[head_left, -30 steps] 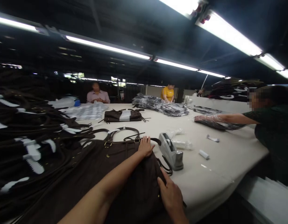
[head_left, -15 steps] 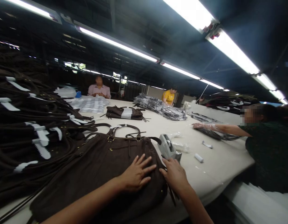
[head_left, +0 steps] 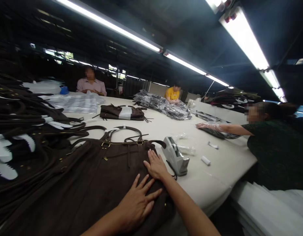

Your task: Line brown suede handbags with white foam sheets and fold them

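Note:
A dark brown bag lies flat before me, its handles pointing to the far side. My left hand rests on its front with the fingers spread. Just beyond, my right hand lies flat on the bag's upper right part, fingers stretched out and holding nothing. A grey tape dispenser stands beside the bag, to the right of my right hand. Past the handles is a folded brown bag with a pale band around its middle.
Brown bags with white paper pieces are piled at left. Plastic-wrapped items and clear plastic sheets lie farther back. A small white roll sits right of the dispenser. A person reaches in from the right; two others are beyond.
My right hand has moved from the bag's right edge, by the dispenser, onto its upper right part. My left hand remains spread on the bag. The view has shifted.

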A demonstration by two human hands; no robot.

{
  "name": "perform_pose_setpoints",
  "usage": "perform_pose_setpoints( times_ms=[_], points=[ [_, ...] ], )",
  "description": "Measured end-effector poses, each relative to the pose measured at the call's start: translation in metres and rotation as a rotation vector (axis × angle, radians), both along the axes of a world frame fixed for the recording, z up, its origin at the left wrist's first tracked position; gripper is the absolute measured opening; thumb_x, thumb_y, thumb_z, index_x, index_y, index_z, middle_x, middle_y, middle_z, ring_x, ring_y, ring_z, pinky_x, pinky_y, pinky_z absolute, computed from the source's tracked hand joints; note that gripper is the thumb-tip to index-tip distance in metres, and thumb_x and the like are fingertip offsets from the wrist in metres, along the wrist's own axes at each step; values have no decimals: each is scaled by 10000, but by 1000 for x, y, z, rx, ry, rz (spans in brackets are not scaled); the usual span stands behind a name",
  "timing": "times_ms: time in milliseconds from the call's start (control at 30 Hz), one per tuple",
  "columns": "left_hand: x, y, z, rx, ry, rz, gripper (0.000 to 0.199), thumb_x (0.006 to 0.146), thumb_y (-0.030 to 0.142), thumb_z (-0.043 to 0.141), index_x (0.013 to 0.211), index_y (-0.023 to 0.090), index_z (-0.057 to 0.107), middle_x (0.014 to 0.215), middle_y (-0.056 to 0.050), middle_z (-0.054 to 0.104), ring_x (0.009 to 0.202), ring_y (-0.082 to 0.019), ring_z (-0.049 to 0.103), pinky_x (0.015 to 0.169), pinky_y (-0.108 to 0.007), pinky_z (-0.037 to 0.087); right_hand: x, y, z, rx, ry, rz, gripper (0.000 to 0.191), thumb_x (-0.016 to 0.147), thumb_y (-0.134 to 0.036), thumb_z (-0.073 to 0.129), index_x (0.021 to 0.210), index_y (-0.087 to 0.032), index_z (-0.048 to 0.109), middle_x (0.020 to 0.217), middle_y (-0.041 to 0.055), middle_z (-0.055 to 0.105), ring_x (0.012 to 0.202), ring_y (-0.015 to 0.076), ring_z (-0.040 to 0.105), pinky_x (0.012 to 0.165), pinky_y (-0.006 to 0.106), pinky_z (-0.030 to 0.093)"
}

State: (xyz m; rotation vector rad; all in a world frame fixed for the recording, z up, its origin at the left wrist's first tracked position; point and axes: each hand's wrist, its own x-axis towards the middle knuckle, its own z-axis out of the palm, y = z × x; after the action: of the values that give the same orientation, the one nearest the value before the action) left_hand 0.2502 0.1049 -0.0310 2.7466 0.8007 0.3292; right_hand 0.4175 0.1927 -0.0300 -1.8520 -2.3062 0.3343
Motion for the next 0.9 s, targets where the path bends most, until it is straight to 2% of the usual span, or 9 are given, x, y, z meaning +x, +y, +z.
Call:
perform_pose_setpoints(
  times_ms=[233, 367, 433, 533, 600, 667, 767, 833, 900],
  points=[
    [2, -29, 20, -84, 122, 104, 489, 996, 400, 273, 1479, 408, 200, 1566, -74, 255, 1445, -318, 172, 1108, -692, 159, 0, 29, 13, -47, -69, -104, 741, 969, -550, 182, 1529, -84, 48, 1603, 79, -43, 1478, 205, -26, 1183, 428, 32],
    [-37, -57, 14, -3, 116, 165, 464, 995, 447, 276, 1454, 385, 310, 1535, -67, 333, 1411, -286, 301, 1118, -594, 282, 0, 28, 20, -69, -86, -91, 683, 988, -488, 158, 1529, -87, 42, 1602, 94, -55, 1477, 229, -21, 1173, 462, 57],
    [-81, -72, 3, 133, 84, 202, 468, 978, 456, 357, 1434, 353, 374, 1488, -63, 421, 1366, -271, 396, 1113, -531, 339, 0, 17, 26, -76, -108, -53, 654, 991, -455, 206, 1524, -86, 122, 1604, 116, 3, 1477, 242, 5, 1168, 476, 69],
    [-160, -94, -8, 425, 54, 337, 539, 943, 451, 463, 1454, 322, 347, 1487, -48, 430, 1383, -275, 369, 1136, -521, 308, -3, -8, 43, -79, -133, 35, 547, 976, -363, 333, 1434, -69, 382, 1570, 174, 213, 1462, 280, 134, 1155, 483, 103],
    [-205, -107, -4, 536, 65, 439, 611, 918, 459, 510, 1472, 287, 316, 1508, -71, 397, 1408, -297, 316, 1132, -538, 301, -4, -29, 59, -88, -127, 104, 450, 971, -334, 353, 1263, -79, 581, 1420, 194, 480, 1365, 300, 366, 1117, 449, 218],
    [-234, -116, 8, 545, 89, 479, 653, 888, 482, 551, 1464, 258, 340, 1529, -100, 353, 1421, -312, 283, 1122, -539, 317, -2, -53, 75, -136, -84, 173, 503, 985, -421, 300, 1066, -124, 698, 1134, 148, 683, 1119, 282, 593, 994, 384, 380],
    [-245, -117, 24, 457, 108, 447, 648, 870, 492, 577, 1440, 252, 387, 1538, -101, 334, 1422, -299, 284, 1132, -524, 311, 7, -90, 92, -285, 87, 292, 563, 921, -599, 373, 1024, -182, 736, 1002, 77, 728, 990, 264, 644, 924, 343, 436],
    [-238, -109, 25, 409, 90, 440, 648, 869, 507, 571, 1437, 253, 390, 1523, -90, 366, 1417, -287, 299, 1143, -524, 290, 17, -110, 93, -319, 145, 369, 517, 805, -604, 587, 1145, -231, 699, 1189, 54, 678, 1167, 280, 563, 1061, 371, 332],
    [-229, -100, 19, 387, 73, 450, 676, 865, 549, 553, 1440, 238, 383, 1501, -91, 404, 1404, -279, 328, 1145, -514, 293, 28, -125, 87, -265, 117, 392, 627, 702, -559, 722, 1248, -264, 632, 1366, 55, 563, 1303, 282, 445, 1137, 396, 214]
  ],
)
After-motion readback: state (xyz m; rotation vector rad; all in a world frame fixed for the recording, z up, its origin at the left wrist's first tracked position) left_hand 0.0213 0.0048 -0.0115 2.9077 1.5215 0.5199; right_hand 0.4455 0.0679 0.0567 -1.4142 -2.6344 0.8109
